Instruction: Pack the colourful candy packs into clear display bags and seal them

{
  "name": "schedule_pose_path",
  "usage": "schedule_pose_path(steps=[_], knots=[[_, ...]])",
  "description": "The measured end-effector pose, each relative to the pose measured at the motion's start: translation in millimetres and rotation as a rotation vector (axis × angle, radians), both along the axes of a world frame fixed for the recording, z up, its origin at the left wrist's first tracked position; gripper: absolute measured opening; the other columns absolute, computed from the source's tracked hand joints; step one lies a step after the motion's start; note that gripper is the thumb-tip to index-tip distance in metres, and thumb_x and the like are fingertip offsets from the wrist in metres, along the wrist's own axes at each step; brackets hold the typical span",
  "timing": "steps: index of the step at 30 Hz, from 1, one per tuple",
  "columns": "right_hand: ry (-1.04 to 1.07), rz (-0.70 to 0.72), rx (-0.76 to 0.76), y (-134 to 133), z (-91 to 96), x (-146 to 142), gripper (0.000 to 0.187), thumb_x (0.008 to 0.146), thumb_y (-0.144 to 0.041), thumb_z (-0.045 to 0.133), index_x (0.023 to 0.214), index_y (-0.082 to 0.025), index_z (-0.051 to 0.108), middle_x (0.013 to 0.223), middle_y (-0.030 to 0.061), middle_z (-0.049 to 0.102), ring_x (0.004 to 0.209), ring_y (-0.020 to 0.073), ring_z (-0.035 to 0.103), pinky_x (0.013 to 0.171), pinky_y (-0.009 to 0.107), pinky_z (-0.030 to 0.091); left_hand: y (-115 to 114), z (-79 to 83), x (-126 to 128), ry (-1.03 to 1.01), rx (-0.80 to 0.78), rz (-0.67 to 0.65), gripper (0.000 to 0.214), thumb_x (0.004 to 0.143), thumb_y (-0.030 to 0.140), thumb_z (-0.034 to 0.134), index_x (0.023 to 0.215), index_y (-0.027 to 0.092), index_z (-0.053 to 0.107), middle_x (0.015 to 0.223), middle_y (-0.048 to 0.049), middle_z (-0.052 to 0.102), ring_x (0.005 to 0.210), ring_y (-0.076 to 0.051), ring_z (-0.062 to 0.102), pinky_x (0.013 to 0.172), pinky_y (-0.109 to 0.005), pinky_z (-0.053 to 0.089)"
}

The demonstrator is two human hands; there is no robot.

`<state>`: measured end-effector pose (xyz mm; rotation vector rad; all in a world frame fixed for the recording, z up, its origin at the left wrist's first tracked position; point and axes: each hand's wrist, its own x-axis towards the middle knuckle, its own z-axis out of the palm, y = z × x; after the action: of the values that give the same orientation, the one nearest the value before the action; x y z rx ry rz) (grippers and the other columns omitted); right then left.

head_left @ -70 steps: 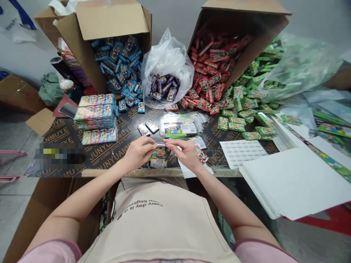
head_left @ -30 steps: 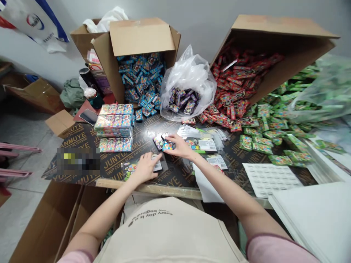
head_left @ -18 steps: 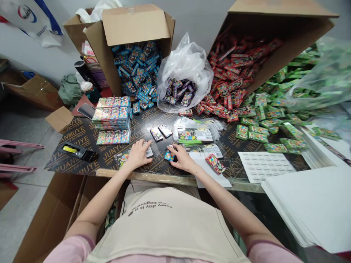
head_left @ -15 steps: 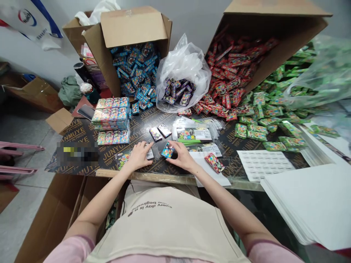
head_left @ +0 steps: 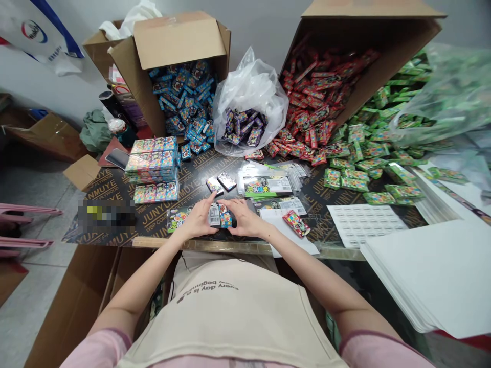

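Note:
My left hand (head_left: 200, 221) presses down on a flat clear printed bag (head_left: 180, 219) lying near the table's front edge, fingers at its open right end. My right hand (head_left: 242, 220) pinches a small blue candy pack (head_left: 225, 217) against that end of the bag. Two more small packs (head_left: 221, 182) lie just behind my hands. A red pack (head_left: 293, 223) lies on white paper to the right of my right hand. A pile of empty printed bags (head_left: 264, 184) sits behind it.
At the back stand a tipped carton of blue packs (head_left: 184, 102), a plastic bag of purple packs (head_left: 245, 125), a carton of red packs (head_left: 322, 87) and a heap of green packs (head_left: 364, 153). Stacked filled bags (head_left: 153, 161) at left. Label sheet (head_left: 364, 222) and white sheets (head_left: 433, 276) at right.
My right hand reached back, took a blue pack from beside the two loose packs and brought it to the bag's mouth. My left hand laid the bag flat and holds it there.

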<state>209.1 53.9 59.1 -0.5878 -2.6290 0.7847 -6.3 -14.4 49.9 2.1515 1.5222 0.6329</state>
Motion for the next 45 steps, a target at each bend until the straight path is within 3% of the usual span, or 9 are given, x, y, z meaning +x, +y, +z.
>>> schedule_pose_path(steps=[6,11,15,18,21,26,32,39,45], knots=[[0.166,-0.050,-0.045,-6,-11.7,-2,0.099,0.079,-0.038,0.069,0.153,-0.024,0.004,0.152,0.0168,0.036,0.137,0.0315,0.039,0.112,0.054,0.020,0,1.4,-4,-0.012,0.002,0.090,0.121,0.060,0.029,0.080,0.153,0.021,0.003,0.133,-0.0144,0.051,0.119,-0.032,0.053,0.100,-0.045,0.043],[0.130,-0.133,-0.116,-14,-14.8,-16,0.078,0.091,-0.034,0.051,0.153,-0.026,0.005,0.136,0.0131,0.057,0.123,0.0279,0.055,0.113,0.056,0.014,-2,-0.4,-12,-0.022,-0.014,0.162,0.119,0.061,0.032,0.080,0.153,0.019,0.006,0.129,-0.0137,0.054,0.118,-0.030,0.054,0.101,-0.044,0.044],[-0.009,-0.302,0.024,39,-13.5,-40,0.080,0.078,-0.023,0.057,0.151,-0.022,0.024,0.148,0.0132,0.044,0.138,0.0332,0.035,0.111,0.054,0.017,-1,-3.2,-11,0.013,-0.048,0.149,0.114,0.060,0.030,0.080,0.152,0.019,0.012,0.131,-0.0141,0.053,0.120,-0.031,0.052,0.102,-0.044,0.042],[-0.235,-0.164,0.099,88,-14.8,-61,0.097,0.063,-0.017,0.065,0.151,-0.023,0.025,0.158,0.0123,0.024,0.145,0.0405,0.012,0.109,0.062,0.009,0,-7.4,-7,0.107,-0.101,0.122,0.110,0.059,0.031,0.080,0.150,0.019,0.021,0.128,-0.0143,0.055,0.119,-0.032,0.053,0.101,-0.046,0.043],[-0.354,-0.004,0.096,107,-18.3,-76,0.100,0.060,-0.018,0.067,0.151,-0.023,0.025,0.149,0.0144,0.042,0.141,0.0410,0.021,0.107,0.066,0.007,-1,-10.9,-8,0.226,-0.123,0.134,0.102,0.058,0.032,0.081,0.146,0.016,0.030,0.127,-0.0157,0.055,0.118,-0.033,0.052,0.101,-0.046,0.042],[-0.345,0.106,0.095,78,-25.5,-57,0.095,0.062,-0.019,0.066,0.149,-0.019,0.029,0.135,0.0174,0.054,0.127,0.0364,0.043,0.108,0.062,0.013,-10,-11.7,-30,0.337,-0.137,0.230,0.094,0.060,0.035,0.080,0.142,0.017,0.038,0.133,-0.0159,0.053,0.122,-0.034,0.049,0.103,-0.047,0.038],[-0.292,0.100,-0.044,41,-26.7,-12,0.090,0.065,-0.009,0.057,0.150,-0.023,0.027,0.159,0.0148,0.020,0.144,0.0326,0.022,0.109,0.056,0.020,-13,-20.7,-46,0.334,-0.124,0.265,0.090,0.059,0.034,0.079,0.139,0.017,0.041,0.133,-0.0148,0.054,0.123,-0.034,0.049,0.105,-0.047,0.035],[-0.207,-0.015,-0.037,29,-42.7,-14,0.073,0.065,0.002,0.046,0.132,-0.025,0.056,0.131,0.0095,0.061,0.131,0.0286,0.044,0.107,0.058,0.022,-8,-26.5,-38,0.309,-0.084,0.250,0.084,0.058,0.036,0.080,0.133,0.018,0.046,0.126,-0.0132,0.056,0.119,-0.033,0.050,0.106,-0.048,0.034],[-0.160,-0.101,-0.075,20,-43.1,-2,0.066,0.069,-0.007,0.054,0.131,-0.029,0.058,0.160,0.0071,0.021,0.147,0.0327,0.015,0.110,0.059,0.017,-14,-25.0,-47,0.304,-0.091,0.334,0.077,0.059,0.035,0.078,0.129,0.021,0.049,0.117,-0.0112,0.056,0.112,-0.033,0.052,0.098,-0.048,0.039]])
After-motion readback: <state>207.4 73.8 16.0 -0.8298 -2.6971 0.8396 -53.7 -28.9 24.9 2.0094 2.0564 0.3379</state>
